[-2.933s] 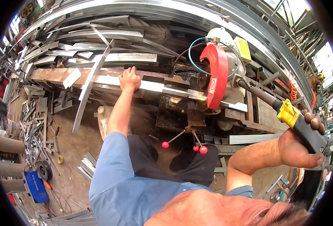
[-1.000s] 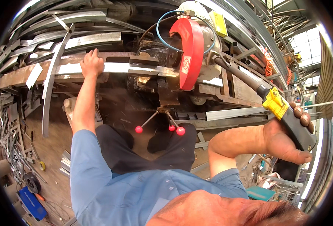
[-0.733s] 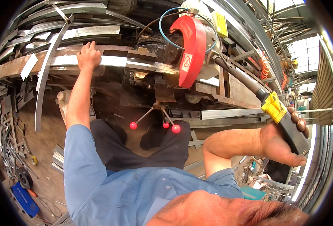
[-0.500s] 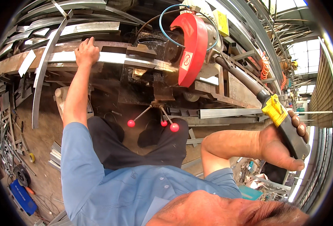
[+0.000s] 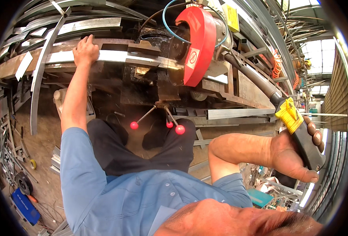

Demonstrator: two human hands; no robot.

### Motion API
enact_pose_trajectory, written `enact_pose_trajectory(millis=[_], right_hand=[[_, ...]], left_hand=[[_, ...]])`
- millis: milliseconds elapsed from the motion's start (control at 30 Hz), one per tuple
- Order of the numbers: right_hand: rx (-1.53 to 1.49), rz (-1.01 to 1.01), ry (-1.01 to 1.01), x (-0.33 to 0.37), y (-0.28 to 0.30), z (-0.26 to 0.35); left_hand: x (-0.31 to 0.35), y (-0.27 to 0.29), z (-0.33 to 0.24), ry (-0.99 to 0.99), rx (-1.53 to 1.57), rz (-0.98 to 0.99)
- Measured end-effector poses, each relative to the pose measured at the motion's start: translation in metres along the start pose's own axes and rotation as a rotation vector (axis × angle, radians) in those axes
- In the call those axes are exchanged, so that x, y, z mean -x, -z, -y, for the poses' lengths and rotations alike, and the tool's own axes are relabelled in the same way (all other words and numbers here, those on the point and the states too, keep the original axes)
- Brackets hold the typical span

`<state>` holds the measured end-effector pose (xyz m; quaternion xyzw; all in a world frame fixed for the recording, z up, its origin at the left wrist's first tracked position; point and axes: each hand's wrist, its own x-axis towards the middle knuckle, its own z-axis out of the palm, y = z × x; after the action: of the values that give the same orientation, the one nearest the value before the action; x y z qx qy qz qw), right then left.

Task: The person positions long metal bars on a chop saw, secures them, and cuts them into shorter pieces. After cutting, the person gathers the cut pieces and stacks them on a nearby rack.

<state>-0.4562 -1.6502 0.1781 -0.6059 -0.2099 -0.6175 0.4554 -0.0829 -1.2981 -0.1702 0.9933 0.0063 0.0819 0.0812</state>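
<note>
My left hand (image 5: 86, 52) is closed over a long, bright metal bar (image 5: 113, 56), with its fingertips on the far side. Rightward, the bar runs through a dark vise (image 5: 142, 61) toward a cut-off saw with a red blade guard (image 5: 199, 49). Much of the blade is hidden behind the guard. My right hand (image 5: 286, 154) is wrapped round the black end of the saw handle (image 5: 305, 143), thumb toward me and fingertips round the far side. Yellow wrapping (image 5: 291, 115) covers the handle just ahead of that hand. A clamp lever with red knobs (image 5: 180, 129) juts toward my knees, touched by neither hand.
Long metal profiles (image 5: 87, 26) are stacked behind the bench. An upright metal strip (image 5: 38, 86) crosses its left part. Offcuts (image 5: 9, 129) litter the left floor, near a blue case (image 5: 25, 206). A blue hose (image 5: 166, 29) loops beside the guard.
My view has shifted a little, so the bench and saw sit slightly higher and further left in the picture. Both hands keep their grips on the bar and the handle.
</note>
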Motion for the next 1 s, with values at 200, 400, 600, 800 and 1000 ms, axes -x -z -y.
enact_pose_trajectory(millis=[200, 400, 600, 800, 1000], right_hand=[[0.077, -0.012, 0.053, -0.0013, 0.0027, -0.0022], [0.085, -0.028, 0.052, -0.0006, 0.0017, -0.0013], [0.092, -0.018, 0.054, -0.0006, 0.0048, -0.0015], [0.072, -0.005, 0.026, 0.0009, 0.0052, 0.0000], [0.053, -0.014, 0.028, 0.0011, 0.0039, 0.0003]], left_hand=[[0.0003, -0.0005, 0.0011, 0.000, -0.007, -0.020], [0.0005, -0.0009, 0.0006, 0.006, 0.019, -0.016], [0.0000, 0.0022, -0.0001, 0.010, 0.012, 0.011], [-0.0005, -0.0012, 0.0010, 0.007, 0.009, -0.007], [0.0000, -0.0003, 0.0011, 0.009, 0.005, -0.009]])
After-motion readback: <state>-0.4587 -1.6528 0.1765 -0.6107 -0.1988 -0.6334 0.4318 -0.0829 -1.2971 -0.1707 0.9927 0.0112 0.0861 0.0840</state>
